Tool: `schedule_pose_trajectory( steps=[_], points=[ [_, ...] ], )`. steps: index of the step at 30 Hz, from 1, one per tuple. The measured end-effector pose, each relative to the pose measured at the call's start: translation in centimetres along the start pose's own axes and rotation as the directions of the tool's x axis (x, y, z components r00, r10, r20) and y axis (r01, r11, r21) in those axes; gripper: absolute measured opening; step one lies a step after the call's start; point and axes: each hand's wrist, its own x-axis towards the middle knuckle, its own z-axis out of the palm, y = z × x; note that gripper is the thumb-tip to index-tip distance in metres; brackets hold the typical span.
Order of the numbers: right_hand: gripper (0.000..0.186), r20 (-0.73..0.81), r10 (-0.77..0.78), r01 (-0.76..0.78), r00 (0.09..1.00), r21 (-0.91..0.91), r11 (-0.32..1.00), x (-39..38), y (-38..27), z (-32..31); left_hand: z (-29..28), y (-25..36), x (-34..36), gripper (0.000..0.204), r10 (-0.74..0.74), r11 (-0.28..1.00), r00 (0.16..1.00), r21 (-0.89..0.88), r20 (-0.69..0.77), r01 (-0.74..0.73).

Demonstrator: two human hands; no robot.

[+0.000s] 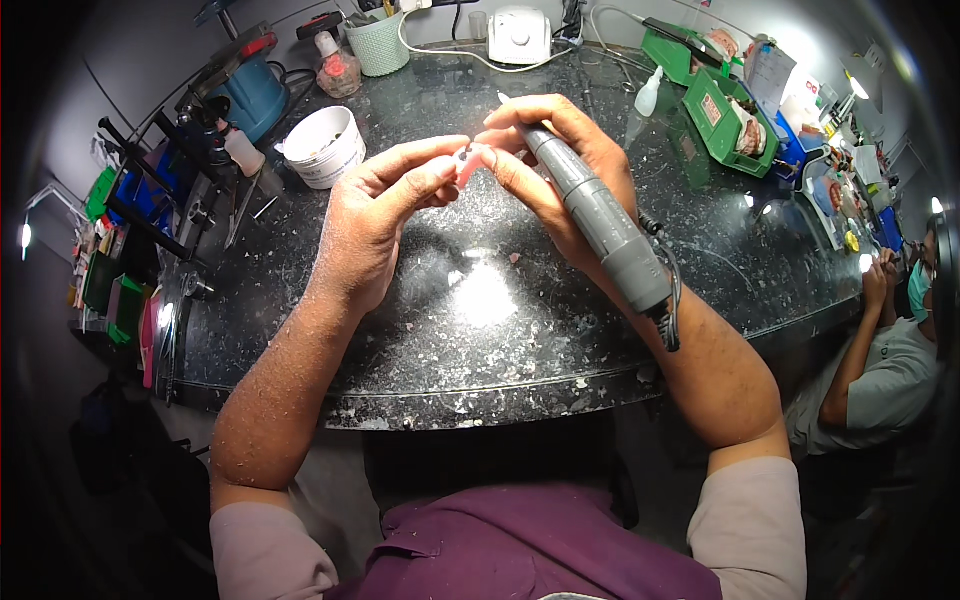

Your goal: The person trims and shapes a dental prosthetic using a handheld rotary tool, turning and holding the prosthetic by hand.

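A small pink denture [468,172] with whitish teeth is pinched between the thumb and fingers of my left hand [375,205]. My right hand [580,150] wraps round a grey rotary handpiece [607,225], its thick end and black cord toward my right wrist. The thumb of the right hand reaches to the denture's right side and seems to touch it. A thin tip shows past the right fingers, pointing up and away; whether it touches anything is hidden. Both hands are raised over the dark speckled bench [470,350], and pale dust covers my left forearm.
A white tub [325,148] stands beyond my left hand, near a blue machine [250,95] and a green pot [378,45]. At the back is a white control box [519,36]. Green bins [722,125] with dental models stand right; a masked person [880,360] sits at far right.
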Motion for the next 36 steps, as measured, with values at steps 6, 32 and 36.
schedule_pose_trajectory(
  steps=[6,32,36],
  points=[
    [0.026,-0.043,-0.009,0.009,0.999,0.001,1.0,0.2,0.2,0.0,0.2,0.0,-0.1,0.035,-0.173,0.971,0.982,-0.157,0.074,0.183],
    [0.025,-0.075,0.092,-0.076,0.993,0.187,0.979,0.0,-0.4,0.2,0.5,-0.7,-0.4,0.036,-0.104,0.954,0.991,-0.292,-0.081,0.076],
    [0.028,-0.132,0.079,-0.064,0.988,0.111,0.992,-0.1,-1.2,-0.5,0.4,-0.6,-0.4,0.03,-0.103,0.93,0.994,-0.358,-0.043,0.081]
  ],
)
